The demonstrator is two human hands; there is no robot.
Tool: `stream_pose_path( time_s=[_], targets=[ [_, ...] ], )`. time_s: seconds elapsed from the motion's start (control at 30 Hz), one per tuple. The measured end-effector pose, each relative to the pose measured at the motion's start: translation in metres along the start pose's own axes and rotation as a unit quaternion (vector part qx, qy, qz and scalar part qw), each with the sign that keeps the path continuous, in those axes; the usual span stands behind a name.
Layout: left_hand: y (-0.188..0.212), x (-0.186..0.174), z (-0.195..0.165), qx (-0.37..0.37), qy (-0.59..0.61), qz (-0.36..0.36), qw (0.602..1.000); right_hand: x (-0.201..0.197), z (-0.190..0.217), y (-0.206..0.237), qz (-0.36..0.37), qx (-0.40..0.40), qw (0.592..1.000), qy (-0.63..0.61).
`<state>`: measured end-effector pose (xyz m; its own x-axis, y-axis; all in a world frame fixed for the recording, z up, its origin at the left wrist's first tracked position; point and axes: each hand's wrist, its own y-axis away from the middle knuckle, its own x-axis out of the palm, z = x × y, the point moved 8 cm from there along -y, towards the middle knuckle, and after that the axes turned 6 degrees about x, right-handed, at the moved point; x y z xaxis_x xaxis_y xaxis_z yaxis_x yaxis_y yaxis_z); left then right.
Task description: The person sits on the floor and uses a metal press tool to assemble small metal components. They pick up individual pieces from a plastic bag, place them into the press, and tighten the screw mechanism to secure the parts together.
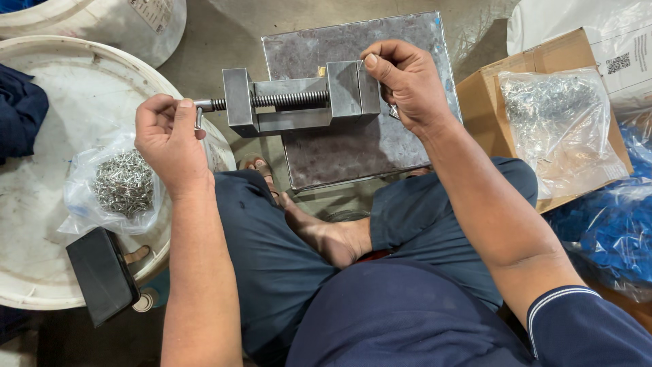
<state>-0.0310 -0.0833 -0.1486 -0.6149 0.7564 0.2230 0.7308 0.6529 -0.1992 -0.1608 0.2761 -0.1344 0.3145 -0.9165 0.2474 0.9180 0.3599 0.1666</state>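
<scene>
Grey steel vise (299,102), threaded screw exposed, left hand (170,139) on handle

Looks like a small workshop: a steel machine vise (299,102) sits on a scuffed metal plate (360,95) on the concrete floor (217,41), with bagged metal fasteners (122,183), plastic drums (102,17) and cardboard boxes (489,102) around.

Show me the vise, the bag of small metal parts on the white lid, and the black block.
vise (299,102), head view, on its screw.
bag of small metal parts (122,183), head view, on the parts.
black block (102,275), head view, top face.
</scene>
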Motion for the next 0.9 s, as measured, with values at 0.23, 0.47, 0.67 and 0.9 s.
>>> stream_pose_path(
  time_s=[0.23,0.47,0.67,0.9],
  targets=[
    [0.001,0.002,0.003,-0.049,0.02,0.012,0.999,0.001,0.0,0.002,-0.021,-0.031,0.997,0.062],
    [0.003,0.006,-0.001,-0.061,0.018,0.034,0.997,0.0,0.023,0.019,-0.051,-0.141,0.954,0.259],
    [0.005,-0.001,0.006,-0.087,0.027,0.059,0.994,-0.049,0.014,0.047,-0.118,-0.141,0.966,0.181],
    [0.011,-0.003,0.007,-0.099,0.056,0.089,0.989,-0.077,0.009,0.088,-0.159,-0.212,0.86,0.435]
  ],
)
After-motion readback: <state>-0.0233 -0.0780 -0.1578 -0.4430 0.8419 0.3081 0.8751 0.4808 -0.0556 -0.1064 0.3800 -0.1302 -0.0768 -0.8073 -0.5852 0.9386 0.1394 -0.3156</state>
